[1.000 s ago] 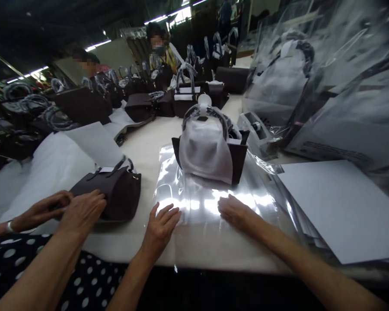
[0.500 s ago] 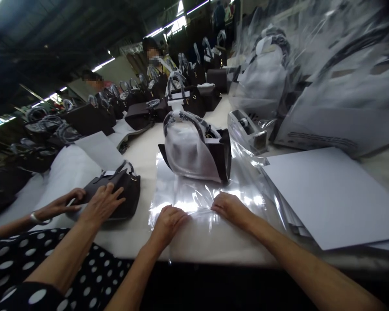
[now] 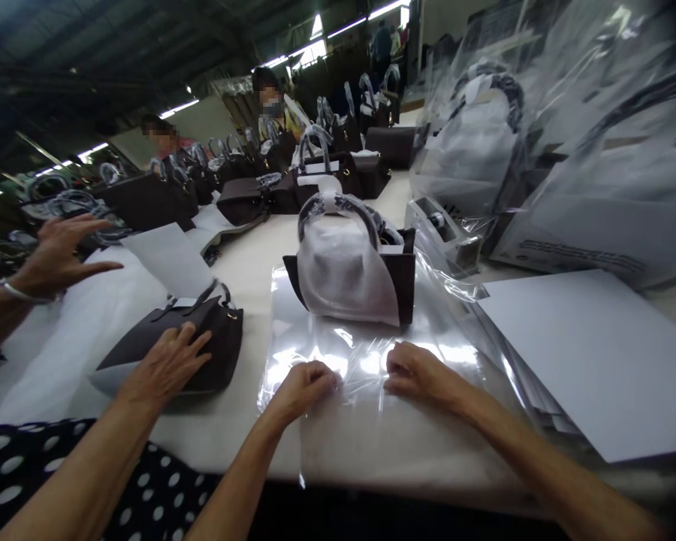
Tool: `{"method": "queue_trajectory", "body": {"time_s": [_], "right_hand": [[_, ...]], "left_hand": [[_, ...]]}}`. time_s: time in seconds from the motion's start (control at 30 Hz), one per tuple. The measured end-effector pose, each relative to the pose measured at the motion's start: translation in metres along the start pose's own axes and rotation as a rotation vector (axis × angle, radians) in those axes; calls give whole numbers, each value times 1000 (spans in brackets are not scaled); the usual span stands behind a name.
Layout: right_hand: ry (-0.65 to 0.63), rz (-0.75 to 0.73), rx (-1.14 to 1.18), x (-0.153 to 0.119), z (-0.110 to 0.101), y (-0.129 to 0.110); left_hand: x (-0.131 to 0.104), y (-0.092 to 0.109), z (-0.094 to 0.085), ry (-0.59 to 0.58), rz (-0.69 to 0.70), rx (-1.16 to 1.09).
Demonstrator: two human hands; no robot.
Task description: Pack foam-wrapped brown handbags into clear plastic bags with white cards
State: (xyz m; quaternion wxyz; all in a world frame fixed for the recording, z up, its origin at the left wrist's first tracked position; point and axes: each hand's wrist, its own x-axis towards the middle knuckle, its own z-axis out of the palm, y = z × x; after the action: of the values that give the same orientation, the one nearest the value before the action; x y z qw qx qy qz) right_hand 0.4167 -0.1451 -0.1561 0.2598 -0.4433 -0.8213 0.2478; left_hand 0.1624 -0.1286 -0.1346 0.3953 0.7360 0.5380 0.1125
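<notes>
Clear plastic bags (image 3: 366, 361) lie flat on the cream table in front of me, shiny with reflections. My left hand (image 3: 307, 387) is closed on the near edge of the plastic, thumb against curled fingers. To its right, my right hand (image 3: 417, 372) also pinches the plastic with curled fingers. Just beyond both hands, a dark handbag (image 3: 405, 278) stands upright on the plastic. White wrapping (image 3: 346, 274) covers its front, and its handles (image 3: 338, 207) are wrapped in clear film.
At left, a co-worker's hand (image 3: 166, 364) rests on another dark handbag (image 3: 219, 338); their other hand (image 3: 61, 255) is raised. White sheets (image 3: 591, 361) lie at right. Bagged handbags (image 3: 473, 143) stand behind them, near a clear box (image 3: 442, 229). More dark bags (image 3: 242, 199) crowd the back.
The co-worker's far hand has lifted off the dark handbag and moved up and left. My hands have shifted slightly apart, both still at the plastic. The view has shifted a little.
</notes>
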Motion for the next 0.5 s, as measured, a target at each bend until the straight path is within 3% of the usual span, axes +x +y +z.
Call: {"method": "queue_trajectory", "body": {"time_s": [0.1,0.2,0.33,0.4,0.5], "right_hand": [[120,-195,-71,2,4,-34],[39,-320,-202,13,29,-66],[-108,-26,-446,29,61,-75],[-145,115,-474,34,64,-71],[-114,153,-477,38,56,-61]], "left_hand": [[0,-4,3,46,-11,-67],[-5,4,3,145,39,-75],[-17,22,-7,468,248,63],[-25,29,-13,605,361,128],[-38,39,-13,808,498,301]]}}
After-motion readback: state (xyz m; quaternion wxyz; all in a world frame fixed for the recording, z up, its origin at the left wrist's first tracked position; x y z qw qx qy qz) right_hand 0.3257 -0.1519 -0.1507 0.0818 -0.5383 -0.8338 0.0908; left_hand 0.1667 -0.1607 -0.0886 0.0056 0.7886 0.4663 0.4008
